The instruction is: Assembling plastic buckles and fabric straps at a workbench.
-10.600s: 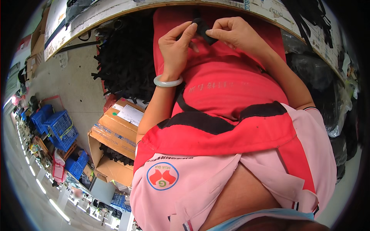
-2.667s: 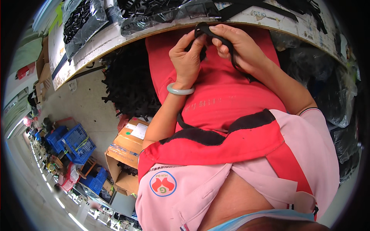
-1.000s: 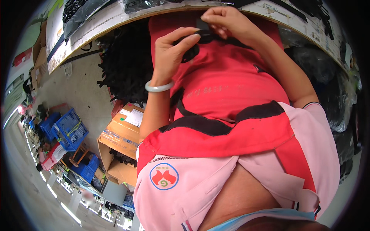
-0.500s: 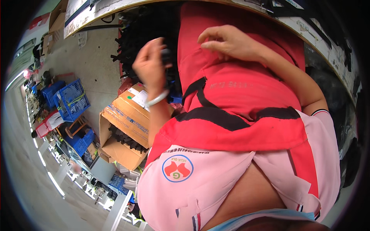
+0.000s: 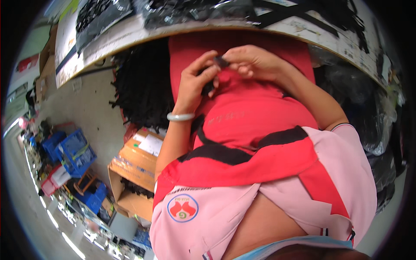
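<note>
Over the red apron [image 5: 260, 104] on my lap, my two hands meet at a small black piece [image 5: 221, 62], too small to make out its kind. My left hand [image 5: 193, 82], with a pale bangle [image 5: 180, 117] at the wrist, pinches the piece between thumb and fingers. More black material [image 5: 208, 89] shows under its curled fingers. From the other side, my right hand [image 5: 255, 62] has its fingertips closed at the piece's right end. A heap of black straps [image 5: 141, 86] hangs just left of my lap.
The table edge [image 5: 173, 35] runs across in front of me, with black pieces in clear bags [image 5: 104, 21] and black straps [image 5: 299, 17] on top. An open cardboard box [image 5: 136, 162] stands at my left, with blue crates [image 5: 76, 151] beyond. Plastic bags [image 5: 372, 125] lie at right.
My left hand has moved right, toward my right hand, and the two now meet at the black piece. The view has shifted, showing more of the tabletop.
</note>
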A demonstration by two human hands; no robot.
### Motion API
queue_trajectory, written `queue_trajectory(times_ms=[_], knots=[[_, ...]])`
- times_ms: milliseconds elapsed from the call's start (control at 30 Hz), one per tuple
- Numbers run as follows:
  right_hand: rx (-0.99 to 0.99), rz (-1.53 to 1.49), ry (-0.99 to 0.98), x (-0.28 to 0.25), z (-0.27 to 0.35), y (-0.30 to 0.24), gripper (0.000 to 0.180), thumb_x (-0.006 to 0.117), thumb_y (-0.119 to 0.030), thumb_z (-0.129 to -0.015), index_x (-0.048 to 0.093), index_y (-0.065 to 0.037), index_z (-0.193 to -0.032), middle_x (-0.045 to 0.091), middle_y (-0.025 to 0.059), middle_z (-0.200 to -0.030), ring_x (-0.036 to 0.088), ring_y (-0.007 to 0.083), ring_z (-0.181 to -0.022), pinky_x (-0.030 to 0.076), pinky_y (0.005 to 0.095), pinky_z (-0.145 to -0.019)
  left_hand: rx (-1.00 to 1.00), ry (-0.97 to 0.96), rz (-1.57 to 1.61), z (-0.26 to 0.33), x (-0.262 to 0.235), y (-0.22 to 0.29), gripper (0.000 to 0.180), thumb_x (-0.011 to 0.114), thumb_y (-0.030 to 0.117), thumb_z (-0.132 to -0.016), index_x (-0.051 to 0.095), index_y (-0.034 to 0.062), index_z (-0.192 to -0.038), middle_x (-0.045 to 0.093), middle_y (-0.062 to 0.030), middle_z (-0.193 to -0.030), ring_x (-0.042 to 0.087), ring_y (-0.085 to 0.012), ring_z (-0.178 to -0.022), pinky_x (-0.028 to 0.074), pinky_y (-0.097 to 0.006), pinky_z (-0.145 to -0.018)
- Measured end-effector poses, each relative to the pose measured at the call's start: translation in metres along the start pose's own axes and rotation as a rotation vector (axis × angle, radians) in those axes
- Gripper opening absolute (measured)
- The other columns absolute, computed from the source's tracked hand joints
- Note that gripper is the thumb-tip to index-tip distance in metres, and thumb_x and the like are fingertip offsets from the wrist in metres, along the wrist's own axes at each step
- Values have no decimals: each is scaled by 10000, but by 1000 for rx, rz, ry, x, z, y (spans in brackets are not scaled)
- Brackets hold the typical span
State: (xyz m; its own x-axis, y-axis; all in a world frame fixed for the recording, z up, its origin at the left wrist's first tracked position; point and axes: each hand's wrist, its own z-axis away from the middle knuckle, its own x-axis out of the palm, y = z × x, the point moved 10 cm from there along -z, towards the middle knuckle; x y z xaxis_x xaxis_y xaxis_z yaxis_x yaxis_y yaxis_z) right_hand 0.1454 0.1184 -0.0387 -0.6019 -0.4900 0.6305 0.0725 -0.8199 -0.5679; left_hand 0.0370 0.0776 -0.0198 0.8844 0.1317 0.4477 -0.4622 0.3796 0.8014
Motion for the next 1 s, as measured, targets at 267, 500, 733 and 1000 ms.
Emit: queue_trajectory(times_ms=[267, 500, 733, 1000], knots=[[-584, 857, 476, -30, 46, -101, 145, 586, -170, -924, 616, -52, -1004, 630, 33, -798, 603, 127, -688, 481, 253, -603, 3, 62, -100, -27, 14, 4, 123, 630, 81, -889, 664, 6, -979, 592, -33, -701, 545, -92, -541, 403, -201, -440], [-1120, 1662, 868, -46, 82, -198, 160, 668, -159, -773, 621, -39, -869, 597, 127, -812, 570, 325, -866, 460, 391, -763, -110, -71, -8, -42, 33, -14, 168, 631, 139, -907, 650, -7, -989, 613, -62, -711, 553, -107, -535, 399, -216, -426], [-719, 1422, 918, -46, 108, -208, 165, 662, -150, -785, 580, -34, -869, 627, 139, -870, 581, 330, -900, 458, 398, -755, -33, 77, -47, -36, 22, 6, 211, 623, 190, -922, 651, -5, -997, 614, -49, -705, 547, -100, -501, 400, -211, -421], [-457, 608, 338, -7, 62, -91, 144, 609, -188, -929, 533, -71, -897, 484, -93, -676, 397, -27, -596, 305, 136, -523, 194, 164, -160, -38, 36, 30, 170, 679, 123, -879, 693, -7, -986, 618, 11, -682, 494, -29, -531, 353, -174, -462]])
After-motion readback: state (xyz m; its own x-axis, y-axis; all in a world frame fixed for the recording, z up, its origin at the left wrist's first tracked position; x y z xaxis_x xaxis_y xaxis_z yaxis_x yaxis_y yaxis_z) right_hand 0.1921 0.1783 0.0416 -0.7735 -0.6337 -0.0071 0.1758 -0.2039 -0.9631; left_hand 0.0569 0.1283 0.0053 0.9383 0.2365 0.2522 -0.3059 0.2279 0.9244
